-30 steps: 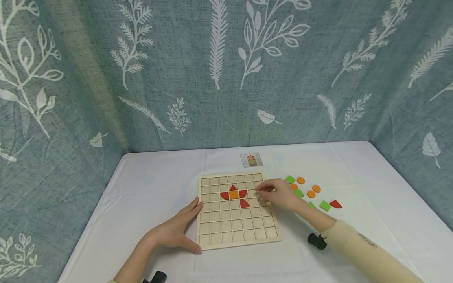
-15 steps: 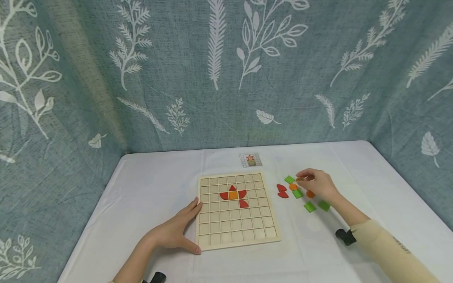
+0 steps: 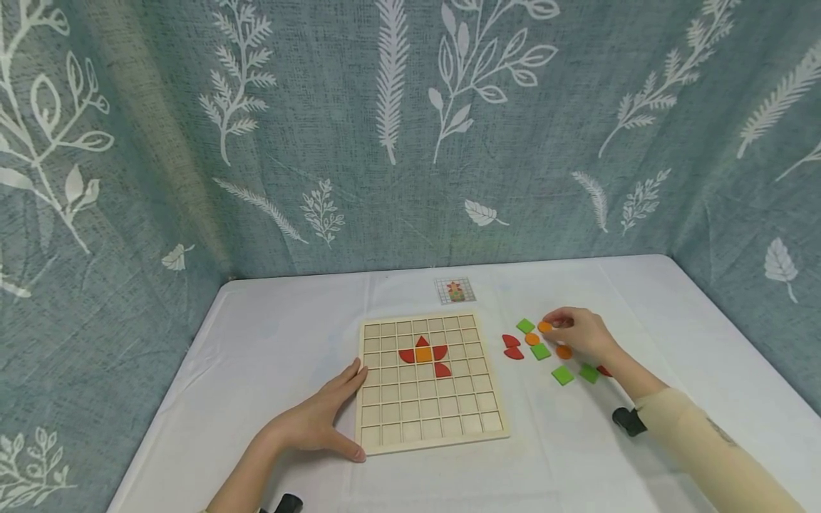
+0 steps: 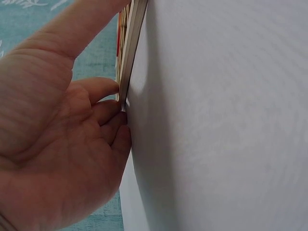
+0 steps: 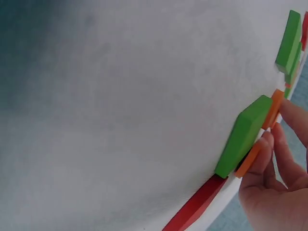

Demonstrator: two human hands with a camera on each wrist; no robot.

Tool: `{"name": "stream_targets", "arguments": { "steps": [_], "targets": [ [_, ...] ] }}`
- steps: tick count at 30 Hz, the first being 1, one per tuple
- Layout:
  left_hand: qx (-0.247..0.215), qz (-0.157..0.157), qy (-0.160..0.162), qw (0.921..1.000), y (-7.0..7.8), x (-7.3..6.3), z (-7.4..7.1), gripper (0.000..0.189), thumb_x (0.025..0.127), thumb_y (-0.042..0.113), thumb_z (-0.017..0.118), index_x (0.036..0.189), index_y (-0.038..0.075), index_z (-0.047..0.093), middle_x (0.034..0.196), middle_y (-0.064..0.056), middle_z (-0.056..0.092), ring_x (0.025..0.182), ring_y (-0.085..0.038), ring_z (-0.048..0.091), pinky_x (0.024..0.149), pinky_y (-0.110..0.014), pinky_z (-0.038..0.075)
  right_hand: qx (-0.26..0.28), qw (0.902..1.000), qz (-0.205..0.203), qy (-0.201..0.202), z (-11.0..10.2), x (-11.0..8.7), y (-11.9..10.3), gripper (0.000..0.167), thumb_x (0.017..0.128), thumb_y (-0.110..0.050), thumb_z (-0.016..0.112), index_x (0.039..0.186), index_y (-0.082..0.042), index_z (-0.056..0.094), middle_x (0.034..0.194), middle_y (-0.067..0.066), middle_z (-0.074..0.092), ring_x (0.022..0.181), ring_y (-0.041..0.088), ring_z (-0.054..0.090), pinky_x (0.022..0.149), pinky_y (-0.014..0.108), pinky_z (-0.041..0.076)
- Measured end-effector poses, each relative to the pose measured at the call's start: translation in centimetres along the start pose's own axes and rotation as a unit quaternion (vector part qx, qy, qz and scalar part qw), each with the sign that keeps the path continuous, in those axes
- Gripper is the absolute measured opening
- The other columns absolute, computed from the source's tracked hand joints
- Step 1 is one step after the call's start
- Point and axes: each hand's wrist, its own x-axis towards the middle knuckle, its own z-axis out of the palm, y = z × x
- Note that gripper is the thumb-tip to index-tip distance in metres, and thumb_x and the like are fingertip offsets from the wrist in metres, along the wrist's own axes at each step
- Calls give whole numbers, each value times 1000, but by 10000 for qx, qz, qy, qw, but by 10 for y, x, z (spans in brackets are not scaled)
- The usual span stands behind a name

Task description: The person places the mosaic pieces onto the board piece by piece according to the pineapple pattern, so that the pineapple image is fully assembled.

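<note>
My left hand lies spread along the left edge of a wooden grid board; thumb and fingertips touch its rim, as the left wrist view also shows. On the board, several red pieces surround an orange square, among them a red triangle and a red quarter-circle. To the right of the board, my right hand pinches an orange disc at the table. A second orange disc is right by the curled fingers, beside a green square.
Loose pieces lie around the right hand: two red quarter-circles, green squares and another orange disc. A small picture card rests behind the board. A patterned curtain stands beyond the white table.
My right hand has gone from above the board's right side to the loose pieces, uncovering the two red quarter-circles, then shifted slightly right. My left hand and the board pieces have stayed put.
</note>
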Motion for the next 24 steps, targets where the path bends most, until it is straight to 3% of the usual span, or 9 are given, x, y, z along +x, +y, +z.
{"name": "stream_targets", "arguments": {
  "steps": [4,8,13,24],
  "targets": [
    [-7,-16,10,10000,0,0,0,126,59,42,91,154,0,20,162,-19,4,146,-42,5,113,-61,14,-26,9999,-57,93,0,3,0,31,88,-21,73,111,1,68,93,10,64,80,23,55,64,27,48],
    [-8,-21,8,10000,0,0,0,126,59,42,91,154,0,20,162,-20,4,146,-42,5,113,-61,14,80,9997,-59,225,-1,3,-2,36,86,-26,75,110,0,69,98,13,69,85,24,62,65,25,50],
    [15,-23,12,10000,1,0,0,126,59,43,91,154,0,21,162,-19,4,146,-42,5,113,-61,14,917,9957,-28,141,1,-1,-8,44,87,-31,74,117,0,66,107,14,70,91,24,68,72,26,54],
    [2,-77,16,10000,2,0,0,126,58,43,91,154,0,21,162,-19,5,146,-42,6,113,-61,15,2337,9720,-71,-232,27,-9,-35,48,86,-32,74,121,-1,64,110,8,70,94,21,67,80,32,53]
  ]
}}
